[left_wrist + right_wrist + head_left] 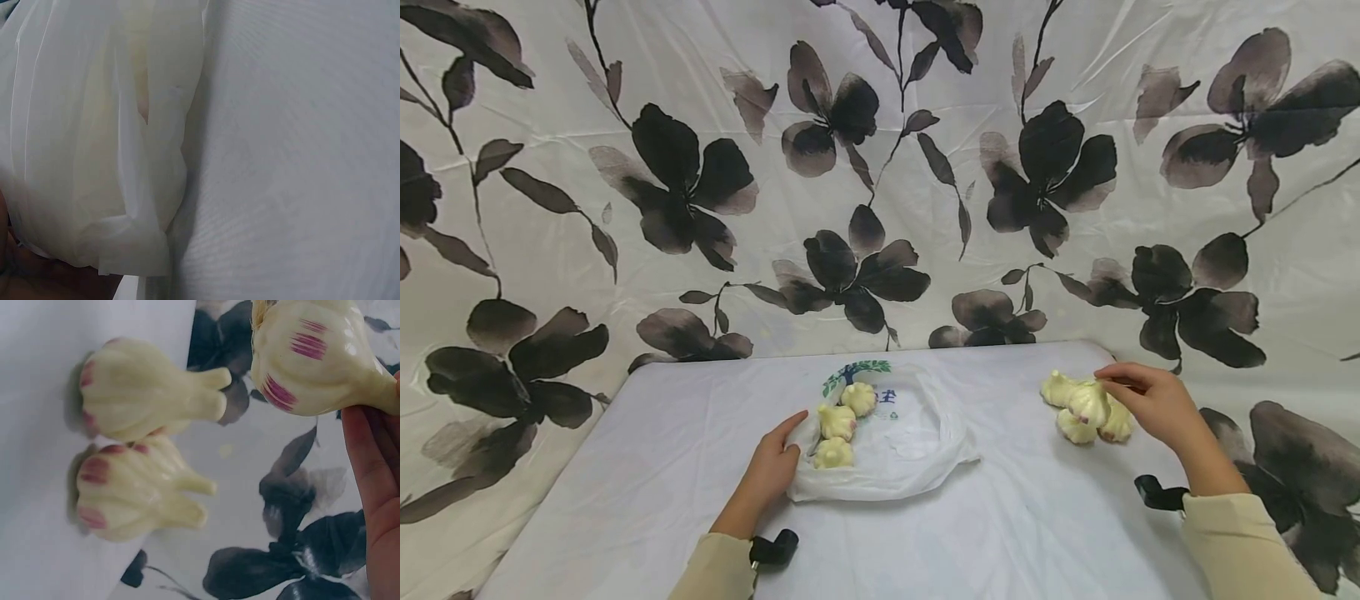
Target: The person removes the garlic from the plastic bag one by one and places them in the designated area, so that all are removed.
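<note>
In the head view a white plastic bag [917, 483] lies with its mouth spread, and three pale garlic bulbs [837, 422] sit along its left side. My left hand [772, 467] holds the bag's left edge, index finger along the rim; in the left wrist view, folds of the bag [56, 137] mostly cover the fingers. At the right, my right hand [1153, 404] pinches a garlic bulb [312, 356] by its stem. Below that bulb rest other garlic bulbs [134, 394], purple-streaked at the base, close together on the table.
A white cloth covers the table [1037, 533]. Behind it hangs a pale curtain [955, 292] with dark flowers, also seen past the table's right edge. The bag bears a green and blue print [857, 367]. Black wrist cameras [775, 548] sit near both sleeves.
</note>
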A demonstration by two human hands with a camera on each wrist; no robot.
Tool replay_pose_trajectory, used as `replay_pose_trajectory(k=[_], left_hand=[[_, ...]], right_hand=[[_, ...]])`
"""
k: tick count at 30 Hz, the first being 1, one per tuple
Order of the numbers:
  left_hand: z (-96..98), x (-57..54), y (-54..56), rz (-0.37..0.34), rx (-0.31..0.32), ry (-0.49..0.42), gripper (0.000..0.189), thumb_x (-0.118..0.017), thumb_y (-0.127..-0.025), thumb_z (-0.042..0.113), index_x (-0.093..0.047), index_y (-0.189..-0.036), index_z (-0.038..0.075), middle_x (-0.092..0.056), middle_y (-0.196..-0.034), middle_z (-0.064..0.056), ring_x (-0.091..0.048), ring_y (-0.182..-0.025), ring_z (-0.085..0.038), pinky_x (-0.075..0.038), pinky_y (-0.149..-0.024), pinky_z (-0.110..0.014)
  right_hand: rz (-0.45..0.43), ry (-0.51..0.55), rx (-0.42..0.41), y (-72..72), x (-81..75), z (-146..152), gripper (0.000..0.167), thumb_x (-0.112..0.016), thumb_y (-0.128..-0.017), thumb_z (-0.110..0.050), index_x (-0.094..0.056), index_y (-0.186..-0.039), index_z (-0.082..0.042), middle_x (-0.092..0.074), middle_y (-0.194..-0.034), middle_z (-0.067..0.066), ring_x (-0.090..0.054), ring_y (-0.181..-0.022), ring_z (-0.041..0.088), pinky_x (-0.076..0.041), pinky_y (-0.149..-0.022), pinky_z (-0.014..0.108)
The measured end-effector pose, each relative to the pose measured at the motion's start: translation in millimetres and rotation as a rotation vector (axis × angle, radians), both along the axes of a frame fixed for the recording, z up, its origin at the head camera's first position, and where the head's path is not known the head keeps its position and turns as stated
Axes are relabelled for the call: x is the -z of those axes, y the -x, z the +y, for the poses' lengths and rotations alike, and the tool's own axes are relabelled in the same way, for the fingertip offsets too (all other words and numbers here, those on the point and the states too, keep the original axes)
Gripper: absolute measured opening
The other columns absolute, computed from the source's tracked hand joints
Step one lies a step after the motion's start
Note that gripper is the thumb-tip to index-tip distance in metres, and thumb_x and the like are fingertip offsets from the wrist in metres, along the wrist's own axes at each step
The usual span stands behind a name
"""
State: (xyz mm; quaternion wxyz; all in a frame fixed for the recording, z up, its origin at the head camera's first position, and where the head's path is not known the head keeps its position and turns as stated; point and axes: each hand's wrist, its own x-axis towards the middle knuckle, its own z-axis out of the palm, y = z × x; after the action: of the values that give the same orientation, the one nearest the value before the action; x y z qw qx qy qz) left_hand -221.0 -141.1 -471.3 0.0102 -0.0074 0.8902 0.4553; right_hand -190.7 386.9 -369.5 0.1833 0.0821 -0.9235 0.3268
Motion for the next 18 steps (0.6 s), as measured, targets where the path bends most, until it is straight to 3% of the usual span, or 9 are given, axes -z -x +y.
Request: replay_pose_trajectory(k=[5, 10, 18], left_hand=[[-0.2, -0.5, 0.1, -0.003, 0.000, 0.001, 0.061, -0.036, -0.090, 0.001, -0.038, -0.149, 0.016, -0.034, -0.156, -0.016, -0.025, -0.146, -0.036, -0.023, -0.117, -0.057], [-0.6, 0.3, 0.7, -0.005, 0.001, -0.003, 0.061, -0.036, -0.090, 0.001, -0.038, -0.149, 0.017, -0.033, -0.156, -0.015, -0.024, -0.147, -0.036, -0.023, -0.117, -0.057], [-0.2, 1.2, 1.0, -0.017, -0.009, 0.005, 0.061, -0.036, -0.091, 0.001, -0.037, -0.150, 0.018, -0.033, -0.157, -0.014, -0.024, -0.147, -0.036, -0.023, -0.117, -0.056]], right_hand=[[-0.038, 0.013, 0.029, -3.3, 5.0, 13.5, 0.029, -0.063, -0.094, -0.025, -0.070, -0.114, -0.006, -0.068, -0.115, 0.017, -0.047, -0.086, -0.025, -0.047, -0.069, 0.005], [-0.053, 0.022, 0.054, -4.9, 10.1, 24.2, 0.029, -0.063, -0.094, -0.024, -0.070, -0.114, -0.004, -0.067, -0.111, 0.002, -0.047, -0.085, -0.026, -0.047, -0.068, 0.004], [-0.096, -0.001, 0.071, -7.7, 15.7, 33.5, 0.029, -0.061, -0.095, -0.022, -0.069, -0.114, -0.002, -0.064, -0.119, 0.023, -0.043, -0.084, -0.027, -0.047, -0.066, 0.007]])
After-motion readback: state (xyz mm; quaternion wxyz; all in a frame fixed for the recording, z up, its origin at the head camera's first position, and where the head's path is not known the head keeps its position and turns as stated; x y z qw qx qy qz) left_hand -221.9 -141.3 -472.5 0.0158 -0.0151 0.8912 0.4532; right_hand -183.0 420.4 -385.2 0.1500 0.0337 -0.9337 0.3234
